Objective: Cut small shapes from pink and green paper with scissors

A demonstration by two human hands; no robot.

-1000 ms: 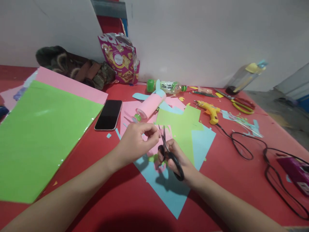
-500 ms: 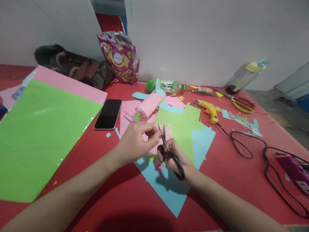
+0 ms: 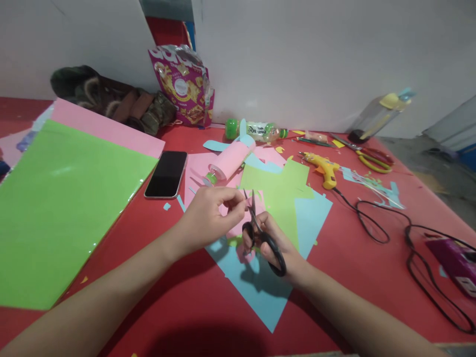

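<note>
My right hand (image 3: 277,243) grips a pair of scissors (image 3: 273,253) by its black handles, the blades pointing away from me and slightly apart. Between the blades is a small piece of pink paper (image 3: 248,202), pinched by the fingertips of my left hand (image 3: 211,213). Beneath both hands lie overlapping sheets of blue paper (image 3: 271,307), light green paper (image 3: 277,186) and pink paper. Just beyond my left hand rests a bottle wrapped in pink paper (image 3: 232,158), with a green cap and blue paper pieces attached.
At left are a large green sheet (image 3: 74,208) and a phone (image 3: 167,173). A snack bag (image 3: 184,89) and a green-capped bottle (image 3: 256,130) are by the wall. To the right are a yellow glue gun (image 3: 323,168), its black cord, larger scissors (image 3: 372,158) and a purple power strip (image 3: 453,267).
The scissors' handles have shifted very slightly in my right hand. Both hands otherwise stay in nearly the same place, and the view has tilted a little.
</note>
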